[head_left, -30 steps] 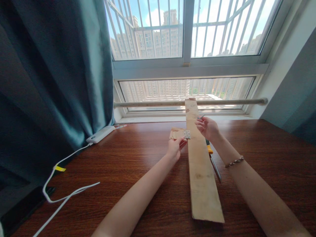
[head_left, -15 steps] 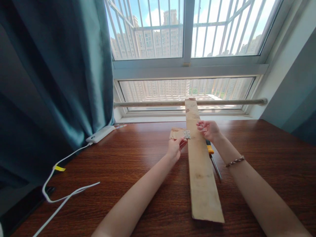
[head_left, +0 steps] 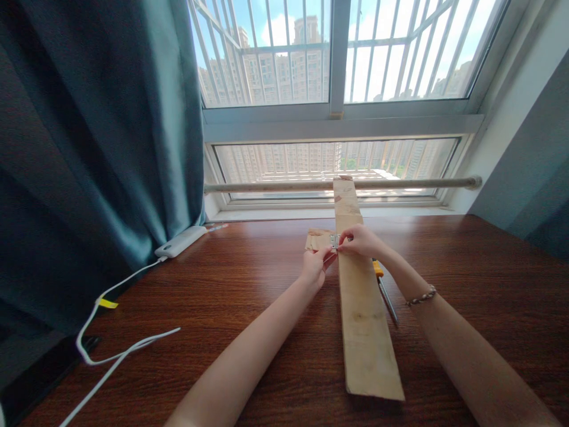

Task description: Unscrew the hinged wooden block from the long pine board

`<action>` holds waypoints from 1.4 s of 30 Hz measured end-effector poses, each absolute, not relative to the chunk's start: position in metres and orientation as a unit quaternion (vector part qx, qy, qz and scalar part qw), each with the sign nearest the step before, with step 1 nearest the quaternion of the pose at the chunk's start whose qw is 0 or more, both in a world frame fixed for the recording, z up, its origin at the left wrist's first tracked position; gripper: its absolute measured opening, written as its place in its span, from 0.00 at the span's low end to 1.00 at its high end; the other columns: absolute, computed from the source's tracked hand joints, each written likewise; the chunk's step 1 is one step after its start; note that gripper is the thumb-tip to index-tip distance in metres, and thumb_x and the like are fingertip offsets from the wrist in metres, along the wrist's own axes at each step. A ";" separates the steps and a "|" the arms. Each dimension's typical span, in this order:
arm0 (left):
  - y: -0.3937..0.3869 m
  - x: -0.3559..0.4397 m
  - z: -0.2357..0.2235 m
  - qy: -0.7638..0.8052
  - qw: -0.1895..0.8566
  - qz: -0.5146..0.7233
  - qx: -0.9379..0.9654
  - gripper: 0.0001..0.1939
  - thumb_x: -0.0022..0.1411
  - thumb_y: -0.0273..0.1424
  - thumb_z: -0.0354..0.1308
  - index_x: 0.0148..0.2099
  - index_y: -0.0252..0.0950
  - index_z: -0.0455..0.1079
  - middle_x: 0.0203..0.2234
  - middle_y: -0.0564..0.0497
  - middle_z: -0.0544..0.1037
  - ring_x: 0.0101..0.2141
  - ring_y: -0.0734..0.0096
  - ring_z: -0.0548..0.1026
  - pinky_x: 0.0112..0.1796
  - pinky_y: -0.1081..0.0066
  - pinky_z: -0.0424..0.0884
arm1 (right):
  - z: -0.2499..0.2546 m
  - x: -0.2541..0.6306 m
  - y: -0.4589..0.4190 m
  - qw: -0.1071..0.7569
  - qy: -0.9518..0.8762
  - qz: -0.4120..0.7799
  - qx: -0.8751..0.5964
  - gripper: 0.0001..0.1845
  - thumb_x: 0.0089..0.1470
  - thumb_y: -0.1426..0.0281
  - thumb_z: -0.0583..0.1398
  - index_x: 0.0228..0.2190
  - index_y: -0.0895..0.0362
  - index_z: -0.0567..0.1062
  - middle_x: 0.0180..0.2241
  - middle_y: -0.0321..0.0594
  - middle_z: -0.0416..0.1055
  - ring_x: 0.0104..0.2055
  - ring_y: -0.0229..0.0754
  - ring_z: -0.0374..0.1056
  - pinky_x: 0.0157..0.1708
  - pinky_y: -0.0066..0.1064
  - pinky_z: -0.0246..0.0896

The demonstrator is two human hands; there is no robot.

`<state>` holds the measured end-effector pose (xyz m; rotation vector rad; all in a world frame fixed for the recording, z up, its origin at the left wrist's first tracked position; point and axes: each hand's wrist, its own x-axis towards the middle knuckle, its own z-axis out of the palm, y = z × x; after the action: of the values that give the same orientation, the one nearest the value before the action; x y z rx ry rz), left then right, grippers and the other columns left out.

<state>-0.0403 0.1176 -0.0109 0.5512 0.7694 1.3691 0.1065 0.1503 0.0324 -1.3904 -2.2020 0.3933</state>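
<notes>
A long wooden board lies lengthwise on the table, its far end at the window rail. Against its left side sits a short wooden board, with a small metal hinge bridging the two. My left hand grips the short board at its near edge, thumb close to the hinge. Over the long board, my right hand is closed in a pinch, fingertips at the hinge's right side. What it pinches is too small to make out. A screwdriver with a yellow and black handle lies beside the long board, partly hidden.
A white power strip lies by the blue curtain, at the table's left back. Its white cable loops over the left side. A horizontal rail crosses in front of the window.
My right hand has moved left and slightly down, from above the long board's right side to the hinge. My left hand and the boards have stayed in place.
</notes>
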 end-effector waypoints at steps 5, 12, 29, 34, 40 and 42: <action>0.120 -0.041 -0.014 0.344 0.674 0.605 0.248 0.10 0.48 0.18 0.59 0.35 0.30 0.70 0.26 0.48 0.77 0.25 0.75 0.74 0.31 0.73 0.72 | 0.034 0.108 0.149 0.209 -0.858 0.098 -0.458 0.08 0.51 0.67 0.59 0.28 0.60 0.74 0.21 0.35 0.66 0.25 0.35 0.59 0.25 0.25 0.48; 0.120 -0.041 -0.014 0.335 0.664 0.618 0.255 0.11 0.46 0.19 0.61 0.35 0.30 0.71 0.27 0.48 0.78 0.26 0.74 0.75 0.31 0.74 0.71 | 0.035 0.101 0.146 0.172 -0.873 0.058 -0.453 0.05 0.57 0.70 0.55 0.32 0.60 0.69 0.29 0.43 0.71 0.31 0.41 0.66 0.31 0.27 0.54; 0.117 -0.040 -0.009 0.310 0.646 0.640 0.277 0.11 0.45 0.19 0.62 0.35 0.29 0.71 0.28 0.47 0.78 0.27 0.73 0.76 0.33 0.73 0.73 | 0.043 0.108 0.141 0.187 -0.891 0.090 -0.404 0.03 0.51 0.72 0.57 0.30 0.59 0.68 0.23 0.36 0.67 0.24 0.35 0.58 0.25 0.24 0.49; 0.119 -0.040 -0.011 0.321 0.638 0.640 0.283 0.13 0.45 0.19 0.62 0.37 0.30 0.71 0.30 0.46 0.78 0.28 0.72 0.76 0.33 0.72 0.73 | 0.038 0.113 0.146 0.203 -0.891 0.119 -0.387 0.03 0.49 0.74 0.55 0.25 0.59 0.69 0.20 0.34 0.64 0.22 0.33 0.55 0.24 0.23 0.47; 0.117 -0.041 -0.008 0.318 0.633 0.650 0.275 0.09 0.45 0.18 0.60 0.33 0.29 0.71 0.26 0.49 0.77 0.26 0.75 0.75 0.35 0.72 0.73 | 0.038 0.112 0.143 0.213 -0.910 0.155 -0.320 0.06 0.52 0.73 0.52 0.28 0.59 0.68 0.25 0.35 0.66 0.26 0.33 0.58 0.27 0.23 0.50; 0.116 -0.040 -0.006 0.307 0.639 0.652 0.268 0.09 0.46 0.17 0.60 0.33 0.29 0.71 0.25 0.49 0.77 0.26 0.75 0.75 0.35 0.72 0.73 | 0.041 0.110 0.140 0.225 -0.913 0.148 -0.307 0.07 0.54 0.71 0.51 0.28 0.59 0.67 0.25 0.35 0.65 0.26 0.33 0.56 0.27 0.23 0.49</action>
<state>-0.0401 0.1164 -0.0062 0.6113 0.7009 1.4874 0.1098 0.1401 0.0408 -0.8482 -2.5177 0.4071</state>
